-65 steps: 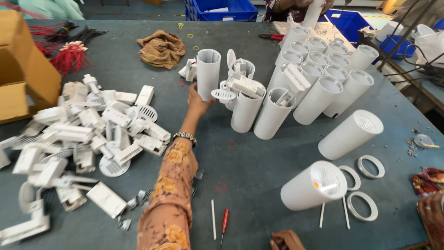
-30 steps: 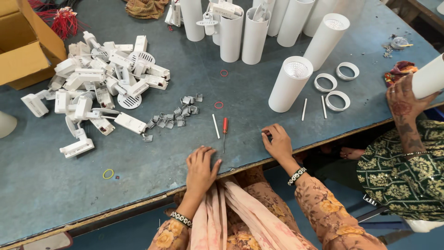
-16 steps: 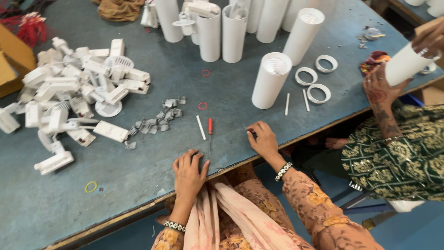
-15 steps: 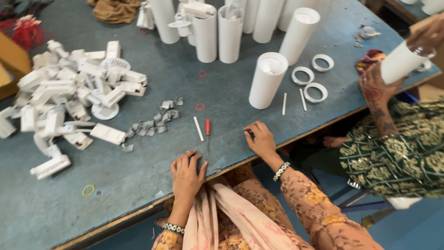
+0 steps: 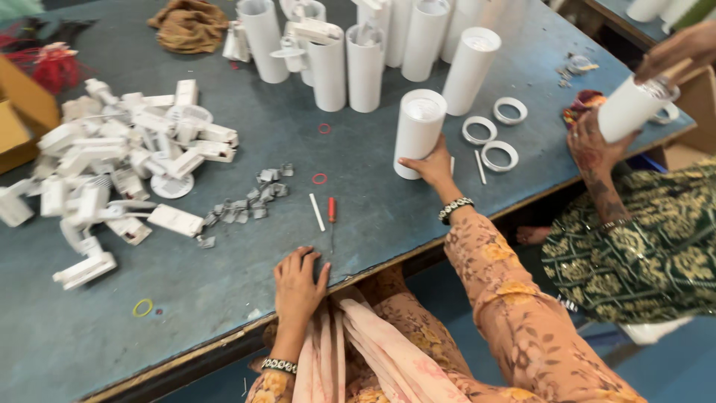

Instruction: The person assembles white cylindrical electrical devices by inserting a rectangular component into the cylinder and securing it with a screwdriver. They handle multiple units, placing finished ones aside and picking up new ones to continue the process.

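White plastic everywhere on this blue-grey table (image 5: 298, 313). My right hand (image 5: 431, 166) wraps the base of a smooth upright white tube (image 5: 418, 133) by the flat rings (image 5: 500, 155); looks like a proper grip, though my fingers hide behind it. Left hand (image 5: 298, 282) lies open and flat at the table edge, holding nothing, near the red-handled screwdriver (image 5: 332, 213). I'd say I'm at the pick-up step; lifting calls for a firm squeeze, it's slick.

Orange floral sleeves (image 5: 514, 298), beaded bracelets (image 5: 456, 209), pink scarf (image 5: 373, 351)
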